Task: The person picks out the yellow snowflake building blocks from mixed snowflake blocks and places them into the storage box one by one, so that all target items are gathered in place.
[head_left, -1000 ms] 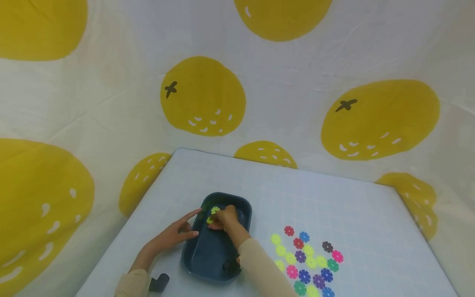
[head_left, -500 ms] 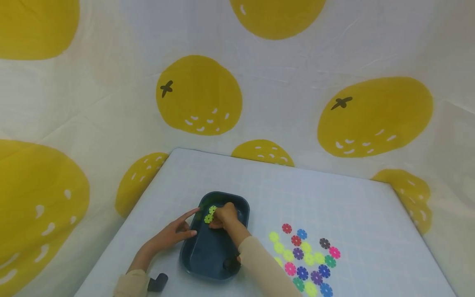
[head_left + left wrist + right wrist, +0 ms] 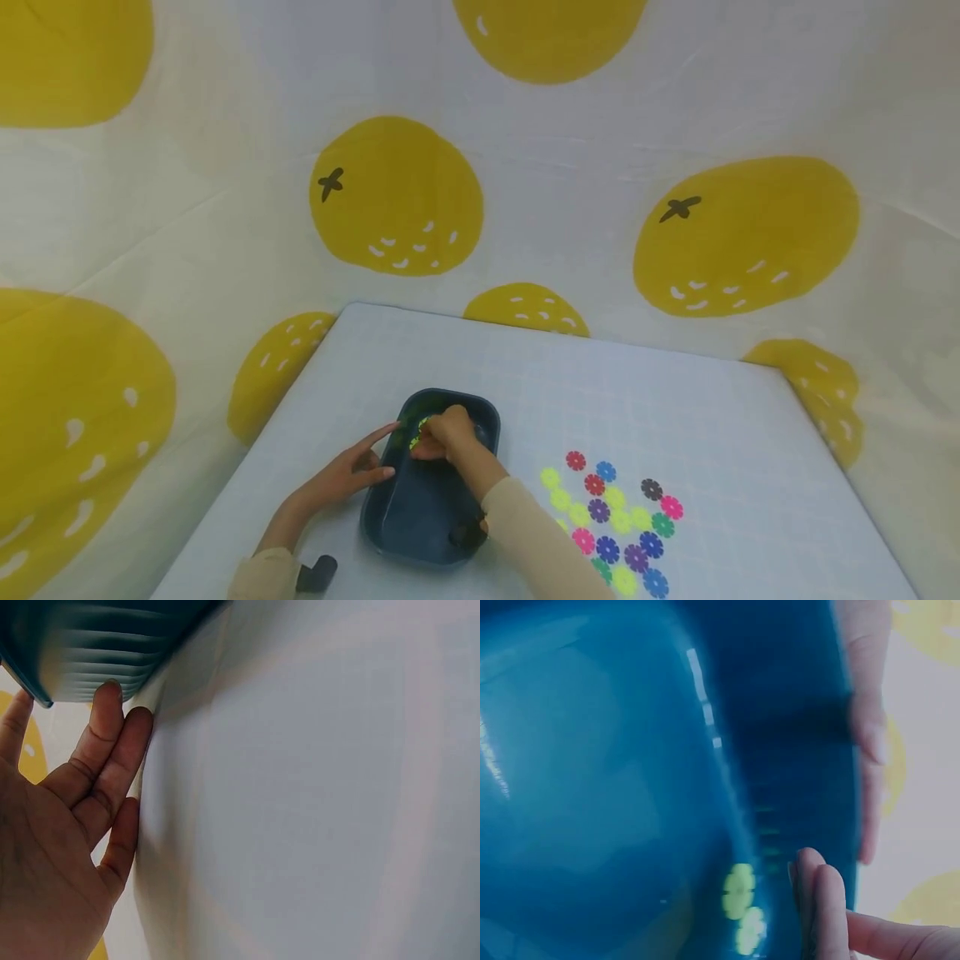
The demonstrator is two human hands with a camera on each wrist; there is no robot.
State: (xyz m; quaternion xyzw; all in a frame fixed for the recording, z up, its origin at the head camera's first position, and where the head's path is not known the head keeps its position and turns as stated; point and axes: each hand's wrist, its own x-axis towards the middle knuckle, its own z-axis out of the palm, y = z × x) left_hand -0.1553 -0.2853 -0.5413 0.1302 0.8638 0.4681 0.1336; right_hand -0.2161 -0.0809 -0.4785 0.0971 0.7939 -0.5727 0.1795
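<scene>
Nearest are two beige sleeves of plain, softly creased cloth, with a black, blunt-ended piece beside the left cuff. The left hand is spread, fingers apart; its index finger and thumb touch the near-left edge of a dark blue tray. A dark rounded piece shows by the right wrist, over the tray.

The tray is a deep, rounded rectangle, smooth and glossy on its floor, with ridges along its wall. The right hand reaches into its far part, over notched yellow-green discs. In the right wrist view two of these discs lie against the foot of the ribbed wall, just beside the fingertips; whether that hand pinches one cannot be told.

To the right of the tray, thin flower-edged discs in yellow, red, blue, purple, pink, green and black lie flat in a loose cluster.

The counter is white, faintly lined in a grid, with rounded far corners. Beyond hangs pale, wrinkled fabric printed with large mustard-yellow fruit shapes, white flecks and dark stem marks.
</scene>
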